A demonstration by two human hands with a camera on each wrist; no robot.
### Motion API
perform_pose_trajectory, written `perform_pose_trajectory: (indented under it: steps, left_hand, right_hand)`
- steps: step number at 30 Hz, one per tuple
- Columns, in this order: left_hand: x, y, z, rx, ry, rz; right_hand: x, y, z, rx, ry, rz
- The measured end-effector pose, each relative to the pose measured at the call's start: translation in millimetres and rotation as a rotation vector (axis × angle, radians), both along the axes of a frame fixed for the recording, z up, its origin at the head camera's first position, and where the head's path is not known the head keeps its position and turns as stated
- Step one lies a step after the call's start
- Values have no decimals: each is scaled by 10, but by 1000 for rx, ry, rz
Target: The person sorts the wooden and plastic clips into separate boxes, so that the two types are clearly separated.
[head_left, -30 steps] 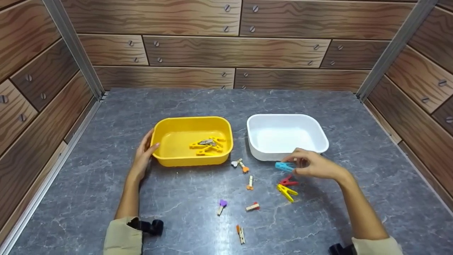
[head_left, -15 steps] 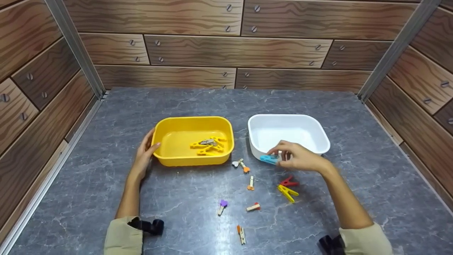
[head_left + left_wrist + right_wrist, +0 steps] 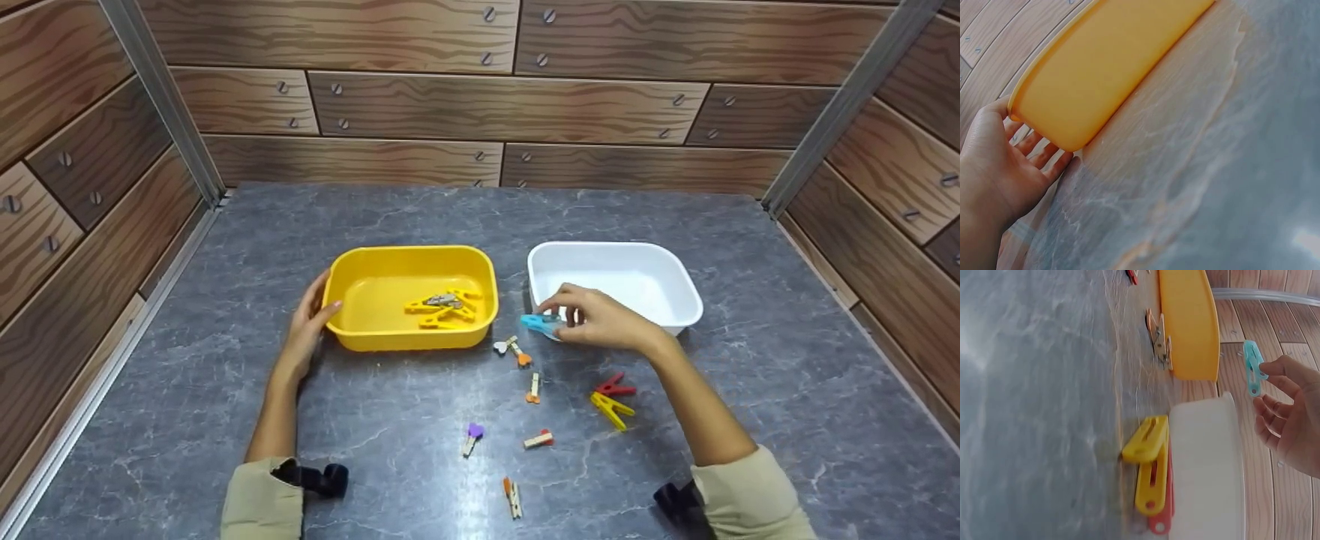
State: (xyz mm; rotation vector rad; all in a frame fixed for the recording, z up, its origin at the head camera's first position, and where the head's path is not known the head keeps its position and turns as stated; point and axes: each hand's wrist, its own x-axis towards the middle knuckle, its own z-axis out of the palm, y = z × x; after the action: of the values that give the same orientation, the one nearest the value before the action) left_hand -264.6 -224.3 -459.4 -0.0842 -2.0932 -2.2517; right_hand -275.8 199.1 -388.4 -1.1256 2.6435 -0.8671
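In the head view my right hand (image 3: pixel 600 319) pinches a light blue clothespin (image 3: pixel 540 324) over the near left corner of the white tub (image 3: pixel 615 247). The right wrist view shows that clothespin (image 3: pixel 1253 367) between thumb and fingertips, above the tub's rim. My left hand (image 3: pixel 304 322) grips the left end of the yellow tub (image 3: pixel 409 341), thumb over the rim and fingers along the outer wall. Several yellow clothespins (image 3: pixel 446 320) lie inside the yellow tub, toward its right side. A yellow clothespin (image 3: pixel 612 409) and a red clothespin (image 3: pixel 615 385) lie together on the table, nearer than the white tub.
Small wooden clothespins with coloured ends are scattered on the grey table (image 3: pixel 390 465): a purple heart one (image 3: pixel 472 435), a red-ended one (image 3: pixel 538 439), an orange-ended one (image 3: pixel 511 496) and others near the tubs. Wood-patterned walls (image 3: pixel 420 105) enclose the back and sides.
My right hand has moved left with the light blue clothespin, from the front of the white tub to its left corner. My left hand has stayed on the yellow tub.
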Motion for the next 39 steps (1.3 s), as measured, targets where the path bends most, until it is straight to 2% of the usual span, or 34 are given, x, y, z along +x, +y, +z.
perform_pose_trajectory:
  steps: [7, 14, 20, 27, 33, 39]
  left_hand:
    - [3, 3, 2, -10, 0, -2]
    - [22, 1, -12, 3, -8, -8]
    - [-39, -24, -90, 21, -13, 1]
    - [-145, -71, -218, 28, 17, -6]
    - [-153, -66, -245, 22, 43, 8]
    - [-149, -61, -241, 22, 26, 6]
  right_hand:
    - [-33, -200, 1, 4, 71, -21]
    - [-62, -386, -16, -12, 125, -84]
    - [-85, -540, -53, -18, 161, -109]
    - [-122, -673, -110, -34, 181, -139]
    - [-178, -772, -159, -46, 178, -148]
    - [-234, -880, -194, -57, 177, -136]
